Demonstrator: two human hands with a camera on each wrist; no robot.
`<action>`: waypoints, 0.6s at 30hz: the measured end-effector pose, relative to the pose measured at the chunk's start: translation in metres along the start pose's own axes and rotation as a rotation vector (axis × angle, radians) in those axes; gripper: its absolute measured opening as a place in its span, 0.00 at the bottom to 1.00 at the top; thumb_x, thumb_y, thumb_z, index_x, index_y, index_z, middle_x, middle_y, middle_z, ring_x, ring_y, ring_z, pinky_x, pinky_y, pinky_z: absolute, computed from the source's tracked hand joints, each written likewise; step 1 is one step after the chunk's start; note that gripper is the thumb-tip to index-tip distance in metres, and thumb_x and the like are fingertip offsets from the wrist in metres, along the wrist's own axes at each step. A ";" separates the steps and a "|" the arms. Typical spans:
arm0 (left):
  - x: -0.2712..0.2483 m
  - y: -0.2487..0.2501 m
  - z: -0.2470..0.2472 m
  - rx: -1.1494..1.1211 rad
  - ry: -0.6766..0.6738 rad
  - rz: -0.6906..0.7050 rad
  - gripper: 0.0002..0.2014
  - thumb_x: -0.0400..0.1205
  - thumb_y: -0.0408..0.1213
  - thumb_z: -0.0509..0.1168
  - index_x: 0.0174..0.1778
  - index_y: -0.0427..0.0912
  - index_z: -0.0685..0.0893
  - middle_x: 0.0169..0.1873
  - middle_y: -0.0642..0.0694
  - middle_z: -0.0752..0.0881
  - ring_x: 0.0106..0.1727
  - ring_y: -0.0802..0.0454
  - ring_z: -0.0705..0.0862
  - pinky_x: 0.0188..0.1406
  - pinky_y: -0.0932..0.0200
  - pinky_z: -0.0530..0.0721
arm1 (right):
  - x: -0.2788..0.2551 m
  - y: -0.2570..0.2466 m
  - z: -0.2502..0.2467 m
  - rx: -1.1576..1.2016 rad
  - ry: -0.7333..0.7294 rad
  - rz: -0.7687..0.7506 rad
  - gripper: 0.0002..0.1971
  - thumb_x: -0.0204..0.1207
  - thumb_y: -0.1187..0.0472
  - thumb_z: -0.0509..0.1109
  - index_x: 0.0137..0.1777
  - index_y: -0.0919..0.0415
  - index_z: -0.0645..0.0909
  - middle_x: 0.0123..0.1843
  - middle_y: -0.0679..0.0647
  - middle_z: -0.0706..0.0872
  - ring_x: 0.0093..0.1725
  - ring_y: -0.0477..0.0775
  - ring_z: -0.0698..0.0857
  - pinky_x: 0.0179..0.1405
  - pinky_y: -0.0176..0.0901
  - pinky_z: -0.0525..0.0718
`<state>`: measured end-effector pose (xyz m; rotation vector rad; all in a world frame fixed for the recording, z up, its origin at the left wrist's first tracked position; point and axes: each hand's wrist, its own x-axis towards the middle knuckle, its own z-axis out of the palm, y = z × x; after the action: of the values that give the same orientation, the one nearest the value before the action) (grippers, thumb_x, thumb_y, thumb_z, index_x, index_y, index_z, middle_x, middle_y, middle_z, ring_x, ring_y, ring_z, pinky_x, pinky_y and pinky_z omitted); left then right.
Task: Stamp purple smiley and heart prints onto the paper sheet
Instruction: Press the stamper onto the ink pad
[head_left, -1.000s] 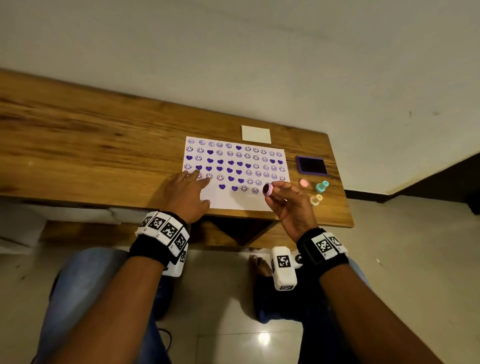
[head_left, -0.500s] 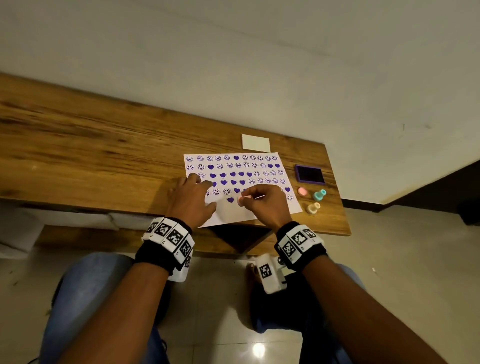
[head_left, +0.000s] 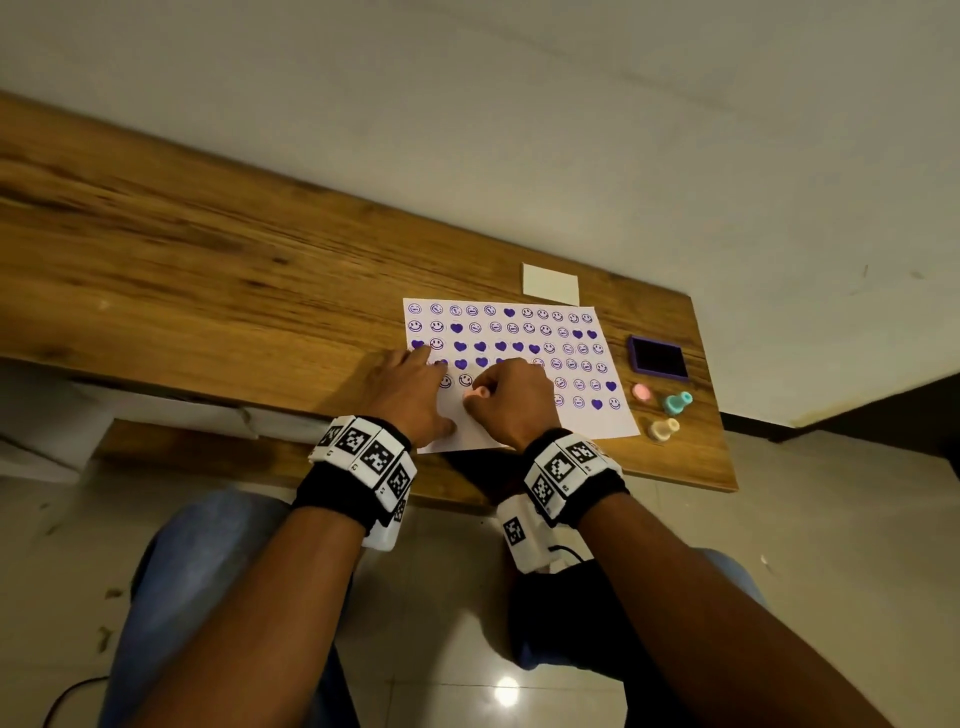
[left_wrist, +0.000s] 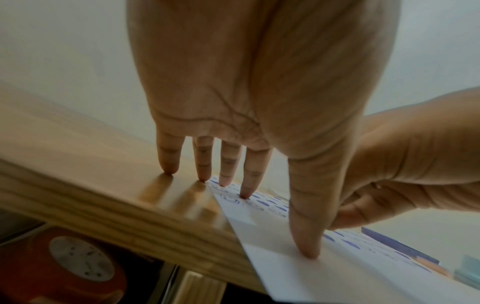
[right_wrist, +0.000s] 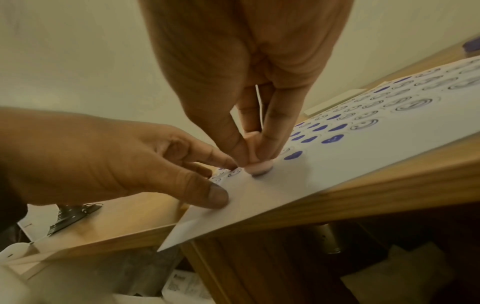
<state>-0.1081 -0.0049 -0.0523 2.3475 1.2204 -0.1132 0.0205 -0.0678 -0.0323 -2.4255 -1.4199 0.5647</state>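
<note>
Left hand (head_left: 410, 395) is flat with fingers (left_wrist: 228, 164) spread wide, pinning the paper sheet (head_left: 618, 415) to the worktop (head_left: 208, 260); right hand (head_left: 511, 400) pinches a pink stamp (right_wrist: 258, 167) down onto the sheet's near rows; ink pad (head_left: 658, 357) and spare stamps (head_left: 662, 408) sit off right.

head downward, wrists close, sharing paper sheet (head_left: 618, 415)
</note>
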 end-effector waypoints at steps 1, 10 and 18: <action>0.000 0.000 0.000 0.000 -0.004 0.000 0.39 0.72 0.54 0.73 0.79 0.49 0.67 0.81 0.46 0.60 0.79 0.42 0.58 0.77 0.45 0.60 | 0.001 -0.001 0.001 -0.011 -0.003 0.007 0.12 0.74 0.59 0.73 0.54 0.59 0.92 0.52 0.56 0.92 0.53 0.57 0.87 0.55 0.44 0.83; 0.002 0.000 0.003 0.015 0.011 -0.004 0.39 0.72 0.55 0.74 0.78 0.49 0.68 0.80 0.46 0.61 0.79 0.42 0.59 0.77 0.44 0.63 | 0.014 -0.026 -0.003 -0.255 -0.066 0.003 0.16 0.72 0.61 0.75 0.58 0.66 0.81 0.59 0.61 0.86 0.61 0.63 0.83 0.55 0.46 0.77; 0.004 -0.003 0.005 0.019 0.006 -0.008 0.38 0.68 0.56 0.77 0.73 0.49 0.75 0.77 0.46 0.65 0.76 0.39 0.63 0.75 0.43 0.65 | 0.019 -0.036 -0.005 -0.321 -0.058 -0.030 0.21 0.77 0.53 0.74 0.63 0.66 0.78 0.64 0.63 0.85 0.65 0.63 0.82 0.55 0.47 0.79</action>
<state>-0.1071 -0.0024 -0.0590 2.3608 1.2366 -0.1205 0.0036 -0.0343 -0.0169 -2.6429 -1.6818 0.4312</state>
